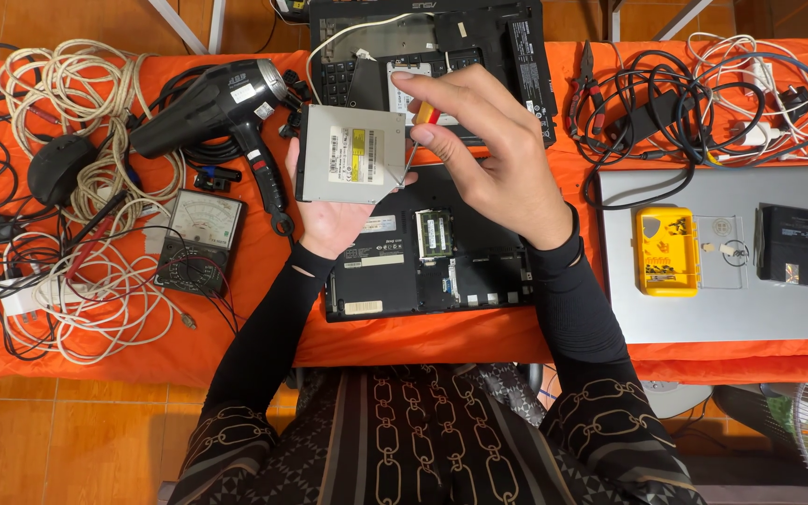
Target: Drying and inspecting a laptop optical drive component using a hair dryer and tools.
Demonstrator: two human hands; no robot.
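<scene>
Currently, the drive [348, 154], a flat, stiff, light metal slab, is being held above the open laptop [432, 248], label side up. The left hand [329, 220] is cupping it from beneath, fingers closed round its lower edge. Judged fragile at the faceplate and connector, it is best gripped by the side edges. The right hand [493, 154] is pinching a screwdriver [418, 131], tip resting at the drive's right corner. A hair dryer [212, 108] and a meter [200, 238] are lying to the left on the orange cloth [516, 337].
</scene>
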